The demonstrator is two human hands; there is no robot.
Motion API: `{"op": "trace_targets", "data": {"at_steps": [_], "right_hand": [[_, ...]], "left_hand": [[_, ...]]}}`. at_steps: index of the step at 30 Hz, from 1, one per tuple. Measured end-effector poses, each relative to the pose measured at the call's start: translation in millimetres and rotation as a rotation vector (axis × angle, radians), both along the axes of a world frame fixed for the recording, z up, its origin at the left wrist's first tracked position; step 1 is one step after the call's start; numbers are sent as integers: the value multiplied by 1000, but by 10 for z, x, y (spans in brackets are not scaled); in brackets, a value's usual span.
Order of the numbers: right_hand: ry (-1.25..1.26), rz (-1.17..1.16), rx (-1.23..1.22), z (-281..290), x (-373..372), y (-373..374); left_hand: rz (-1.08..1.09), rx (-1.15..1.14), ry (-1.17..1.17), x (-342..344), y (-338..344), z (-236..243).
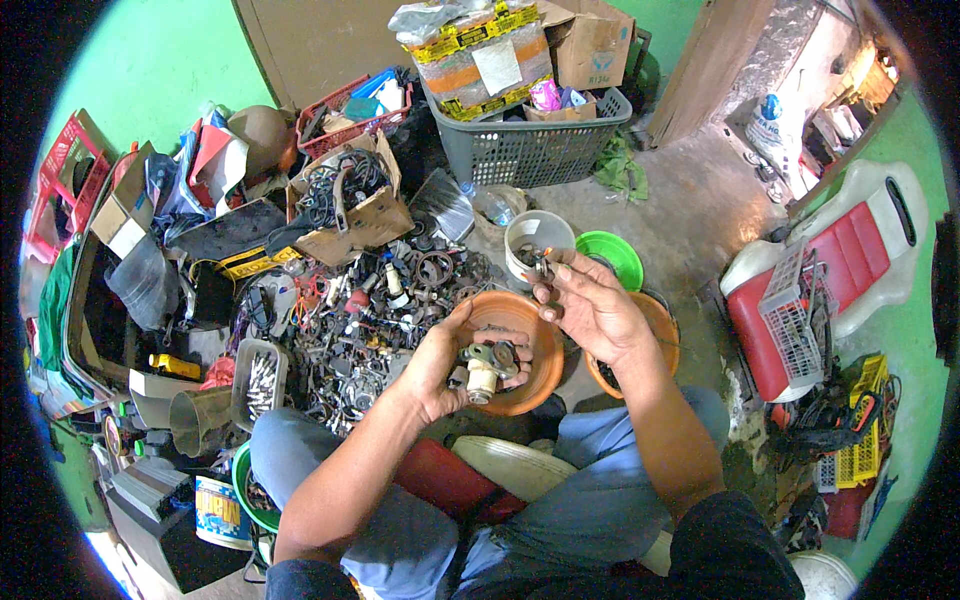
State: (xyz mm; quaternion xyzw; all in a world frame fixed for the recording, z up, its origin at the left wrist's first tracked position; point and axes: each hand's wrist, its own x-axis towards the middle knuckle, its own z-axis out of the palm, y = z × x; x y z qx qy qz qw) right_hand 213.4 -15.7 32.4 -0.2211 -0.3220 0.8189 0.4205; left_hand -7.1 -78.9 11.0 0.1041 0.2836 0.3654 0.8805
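My left hand (440,365) is cupped, palm up, around a greasy metal part with a cream cylindrical end (482,385), above an orange bowl (540,370). To its upper right, my right hand (590,310) pinches a small dark metal piece (543,270) just in front of a white bucket (525,226) with dark bits in it. A second orange bowl (661,335) lies partly hidden under my right hand, and a green lid (617,255) is behind it.
A heap of small parts (370,320) and a tub of white pieces (258,385) spread at left. Cartons (345,225) and a grey crate (525,150) stand behind. A red-white seat (840,260) and yellow crate (862,430) line the right; a doorway (780,120) opens at back right.
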Motion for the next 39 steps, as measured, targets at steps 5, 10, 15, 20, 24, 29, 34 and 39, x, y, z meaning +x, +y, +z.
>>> {"op": "trace_targets", "data": {"at_steps": [5, 10, 15, 20, 24, 29, 34, 39], "right_hand": [[-45, -29, 46, -52, 37, 34], [-151, -64, 33, 29, -23, 2], [-467, -82, 181, -72, -42, 31], [-1134, -128, 708, -38, -178, -82], [-1215, -100, 862, -54, -207, -139], [-976, -208, 974, 135, -340, -265], [-842, -298, 1199, 111, -356, -300], [-935, -224, 1257, 172, -392, -366]], "left_hand": [[89, -10, 55, -36, 50, 96], [300, -89, -41, -252, 150, 192], [373, -56, -103, -359, 173, 199], [473, -78, -144, -342, 158, 185], [474, -47, -234, -298, 164, 143], [490, -98, -197, -186, 109, 74], [322, -2, -146, -59, 41, 56], [226, -75, -23, 81, -41, -16]]}}
